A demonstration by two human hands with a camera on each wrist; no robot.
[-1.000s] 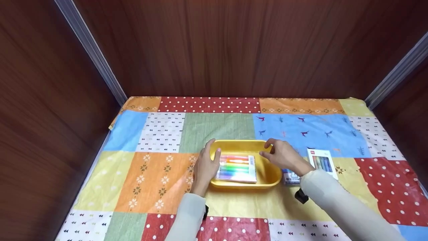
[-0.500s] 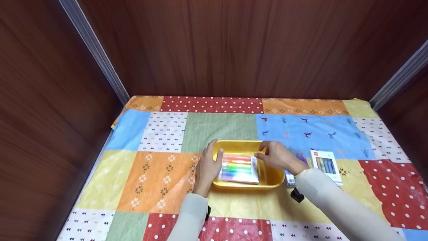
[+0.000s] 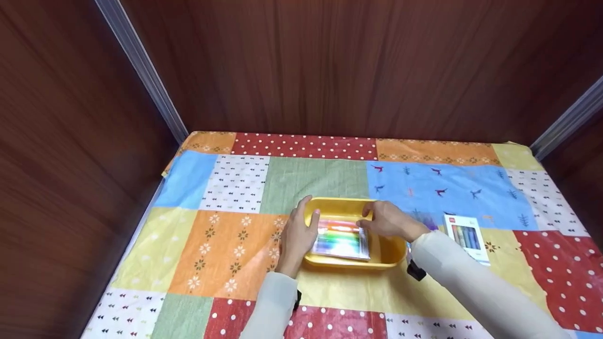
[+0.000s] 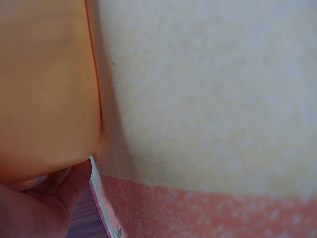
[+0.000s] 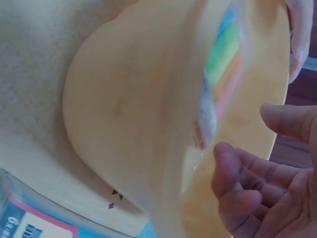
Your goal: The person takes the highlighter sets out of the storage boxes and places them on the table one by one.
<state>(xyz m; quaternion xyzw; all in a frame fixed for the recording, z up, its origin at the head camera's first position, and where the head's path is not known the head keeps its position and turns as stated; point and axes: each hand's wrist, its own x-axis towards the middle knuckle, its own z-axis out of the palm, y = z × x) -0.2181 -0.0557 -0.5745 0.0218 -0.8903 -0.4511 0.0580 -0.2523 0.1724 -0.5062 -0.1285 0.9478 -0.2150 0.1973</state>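
A yellow oval plastic bin (image 3: 353, 265) sits on the patchwork cloth. Flat in its left part lies a clear pack of rainbow-coloured pens (image 3: 339, 242). My left hand (image 3: 297, 238) grips the bin's left end, thumb at the rim and fingers along the outer wall. In the left wrist view, fingers (image 4: 74, 183) curl against the bin's outside. My right hand (image 3: 388, 220) is over the right part of the bin, close to the pack's right edge. In the right wrist view its thumb and loosely bent fingers (image 5: 228, 173) stand apart, with nothing between them.
Right of the bin lies a white box with a window showing coloured sticks (image 3: 466, 238). A blue package (image 5: 37, 218) lies beside the bin, mostly hidden by my right arm in the head view. Dark wood-grain panels (image 3: 301, 70) enclose the table.
My right hand has moved left over the bin, nearer to the pack of pens. The left hand keeps its hold on the bin. The whole head view has shifted slightly.
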